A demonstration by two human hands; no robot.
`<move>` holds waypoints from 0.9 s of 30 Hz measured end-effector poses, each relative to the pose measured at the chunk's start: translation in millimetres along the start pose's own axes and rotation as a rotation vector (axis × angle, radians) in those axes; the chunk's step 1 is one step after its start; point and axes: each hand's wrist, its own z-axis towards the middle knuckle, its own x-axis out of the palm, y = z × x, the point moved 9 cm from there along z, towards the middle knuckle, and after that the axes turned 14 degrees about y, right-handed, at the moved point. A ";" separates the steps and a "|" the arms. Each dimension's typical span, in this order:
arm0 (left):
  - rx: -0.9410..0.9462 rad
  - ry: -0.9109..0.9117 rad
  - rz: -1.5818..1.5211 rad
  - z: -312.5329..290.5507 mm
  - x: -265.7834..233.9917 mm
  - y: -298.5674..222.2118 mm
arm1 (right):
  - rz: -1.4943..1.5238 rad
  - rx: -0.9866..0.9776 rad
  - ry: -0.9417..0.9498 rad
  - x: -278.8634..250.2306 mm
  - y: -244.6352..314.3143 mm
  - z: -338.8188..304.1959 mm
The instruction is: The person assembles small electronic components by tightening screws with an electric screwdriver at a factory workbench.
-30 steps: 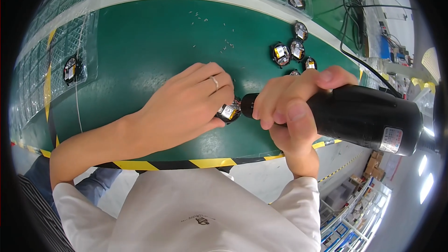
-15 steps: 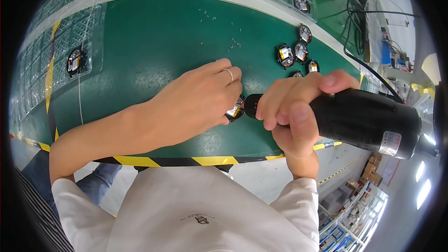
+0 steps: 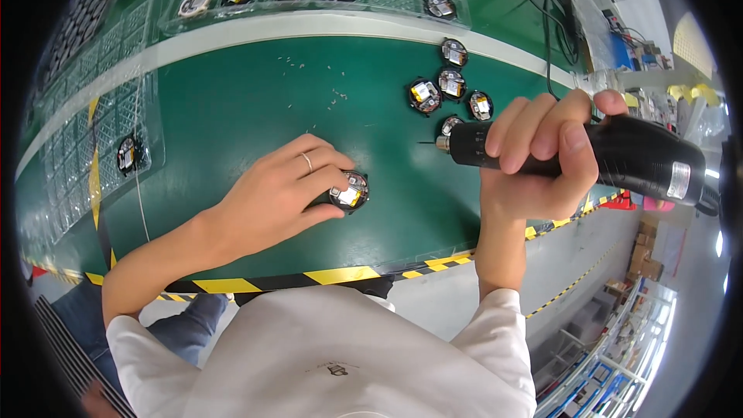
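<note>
A round black watch module (image 3: 352, 192) with a pale and yellow inner part lies on the green table. My left hand (image 3: 280, 186), a ring on one finger, grips its left edge between thumb and fingers. In my right hand (image 3: 542, 143) is a black electric screwdriver (image 3: 646, 159), held sideways with the fingers wrapped round its body. Its thin bit (image 3: 426, 142) points left, up and to the right of the module, touching nothing. Small loose screws (image 3: 338, 96) are scattered on the table beyond my left hand.
Several similar modules (image 3: 425, 96) lie beyond the screwdriver tip. A clear tray (image 3: 379, 11) of modules stands across the far white ledge (image 3: 255, 40). On the left, another clear tray (image 3: 70, 166) bears one module (image 3: 128, 155). Striped tape (image 3: 340, 275) lines the near table edge.
The screwdriver has drawn away from the module to the right, and its bit now shows. My left fingers have uncovered more of the module. The whole view has shifted.
</note>
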 end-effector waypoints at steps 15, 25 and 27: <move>0.027 -0.059 0.070 6.5 -5.8 -13.5 | -0.143 0.154 0.068 27.1 -24.6 -15.3; 0.045 0.043 0.409 30.5 25.6 -37.3 | -0.038 0.183 -0.073 25.6 -32.5 -15.7; 0.026 0.061 0.483 31.1 20.8 -44.0 | -0.033 0.192 -0.075 27.5 -32.2 -14.5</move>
